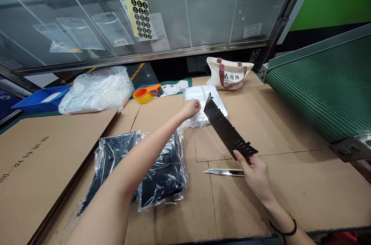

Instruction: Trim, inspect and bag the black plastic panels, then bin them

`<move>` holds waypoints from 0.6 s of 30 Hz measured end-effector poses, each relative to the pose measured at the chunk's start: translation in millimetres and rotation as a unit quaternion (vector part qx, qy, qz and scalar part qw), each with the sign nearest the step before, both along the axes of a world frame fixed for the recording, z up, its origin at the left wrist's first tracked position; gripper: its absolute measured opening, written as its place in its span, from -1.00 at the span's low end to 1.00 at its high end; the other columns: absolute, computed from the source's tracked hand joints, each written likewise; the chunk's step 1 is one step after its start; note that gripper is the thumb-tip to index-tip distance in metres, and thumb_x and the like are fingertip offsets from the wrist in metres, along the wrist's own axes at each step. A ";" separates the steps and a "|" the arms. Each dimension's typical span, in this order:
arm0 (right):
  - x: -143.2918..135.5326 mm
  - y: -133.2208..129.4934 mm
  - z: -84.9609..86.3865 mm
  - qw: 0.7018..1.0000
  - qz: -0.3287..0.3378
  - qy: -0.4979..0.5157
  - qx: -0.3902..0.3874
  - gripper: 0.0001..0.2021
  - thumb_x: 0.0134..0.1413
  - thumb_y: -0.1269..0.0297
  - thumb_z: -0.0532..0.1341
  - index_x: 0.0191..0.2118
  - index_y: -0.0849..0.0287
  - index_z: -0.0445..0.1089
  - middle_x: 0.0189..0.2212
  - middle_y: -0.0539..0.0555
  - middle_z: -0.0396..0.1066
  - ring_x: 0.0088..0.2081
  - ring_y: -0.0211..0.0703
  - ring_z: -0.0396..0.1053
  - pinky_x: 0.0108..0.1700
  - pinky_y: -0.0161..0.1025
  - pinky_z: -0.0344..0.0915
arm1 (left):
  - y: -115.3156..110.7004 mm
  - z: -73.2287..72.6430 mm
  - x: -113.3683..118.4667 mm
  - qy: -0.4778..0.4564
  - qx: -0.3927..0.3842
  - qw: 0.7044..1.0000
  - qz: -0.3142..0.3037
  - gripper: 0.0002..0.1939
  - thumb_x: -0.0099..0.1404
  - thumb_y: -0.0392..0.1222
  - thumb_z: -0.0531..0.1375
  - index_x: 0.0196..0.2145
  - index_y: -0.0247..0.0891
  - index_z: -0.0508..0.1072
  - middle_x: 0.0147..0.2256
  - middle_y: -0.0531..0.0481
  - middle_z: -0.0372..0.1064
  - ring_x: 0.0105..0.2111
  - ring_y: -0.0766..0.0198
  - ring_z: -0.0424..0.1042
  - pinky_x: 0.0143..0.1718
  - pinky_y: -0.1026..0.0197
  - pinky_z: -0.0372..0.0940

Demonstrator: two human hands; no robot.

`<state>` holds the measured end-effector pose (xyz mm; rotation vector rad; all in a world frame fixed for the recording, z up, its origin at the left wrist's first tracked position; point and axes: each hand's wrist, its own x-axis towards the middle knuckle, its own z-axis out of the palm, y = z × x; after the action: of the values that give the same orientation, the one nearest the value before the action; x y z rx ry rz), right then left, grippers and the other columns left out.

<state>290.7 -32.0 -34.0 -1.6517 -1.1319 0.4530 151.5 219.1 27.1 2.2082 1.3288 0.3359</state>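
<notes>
My right hand [255, 173] grips the lower end of a thin black perforated panel [226, 127], which is tilted up to the left above the cardboard. My left hand [191, 109] reaches over the left side of a stack of clear plastic bags [205, 91]. Its fingers are curled together, and whether a bag is pinched in them cannot be made out. Beneath my right hand lies a metal utility knife [224, 172]. Black parts in clear plastic bags [164, 175] lie under my left forearm, which hides some of them.
Stacked cardboard sheets [55, 140] cover the left side. At the back are a blue tray [40, 100], a large plastic-wrapped bundle [97, 88], an orange tape dispenser [145, 93] and a cloth tote bag [227, 75]. A green conveyor belt [324, 86] runs along the right.
</notes>
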 end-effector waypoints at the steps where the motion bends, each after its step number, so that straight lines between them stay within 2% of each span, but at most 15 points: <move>1: -0.2 0.3 -0.7 1.000 -0.002 0.002 0.004 -0.56 0.11 -0.08 0.16 -0.49 0.22 0.47 -0.63 0.05 0.36 -0.60 -0.20 0.25 -0.58 -0.33 0.15 | -0.8 -1.0 0.0 -0.004 -0.006 1.000 -0.001 -0.81 0.03 -0.52 0.16 -0.55 -0.25 0.34 -0.49 0.00 0.37 -0.39 0.21 0.36 -0.30 0.20 0.24; 4: -1.1 2.5 -2.6 1.000 0.000 -0.002 0.007 -0.56 0.12 -0.08 0.15 -0.50 0.22 0.46 -0.62 0.06 0.38 -0.58 -0.20 0.26 -0.56 -0.33 0.16 | -2.9 -4.3 -0.2 -0.021 -0.023 1.000 0.002 -0.78 -0.04 -0.54 0.17 -0.60 -0.24 0.33 -0.55 0.03 0.31 -0.40 0.18 0.36 -0.28 0.18 0.24; 9: -1.3 3.7 -4.7 0.999 0.023 -0.026 -0.013 -0.57 0.14 -0.06 0.13 -0.51 0.20 0.43 -0.71 -0.03 0.23 -0.66 -0.26 0.13 -0.61 -0.33 0.05 | -3.0 -6.9 0.6 -0.085 -0.045 0.994 0.046 -0.76 -0.04 -0.53 0.15 -0.66 -0.24 0.26 -0.61 0.03 0.26 -0.41 0.19 0.35 -0.23 0.15 0.26; 14: -1.5 4.2 -3.4 0.999 0.027 -0.031 -0.014 -0.57 0.15 -0.04 0.13 -0.55 0.19 0.39 -0.73 -0.04 0.20 -0.67 -0.28 0.10 -0.61 -0.33 0.01 | -3.0 4.2 6.6 -0.198 -0.075 0.971 0.113 -0.78 0.12 -0.46 0.01 -0.55 -0.20 0.09 -0.56 0.04 0.24 -0.51 0.32 0.33 -0.33 0.21 0.29; 18: -0.8 6.0 0.1 1.000 0.008 -0.006 -0.023 -0.56 0.10 -0.09 0.16 -0.54 0.21 0.42 -0.73 -0.04 0.18 -0.67 -0.29 0.07 -0.60 -0.33 0.02 | -9.1 13.3 3.3 -0.233 -0.070 0.961 0.132 -0.79 0.10 -0.45 0.01 -0.52 -0.18 0.06 -0.55 0.10 0.12 -0.55 0.36 0.22 -0.41 0.26 0.21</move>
<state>290.0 -25.9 -34.0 -1.6882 -1.1528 0.4830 154.8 210.0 40.4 1.6936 1.3271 0.7833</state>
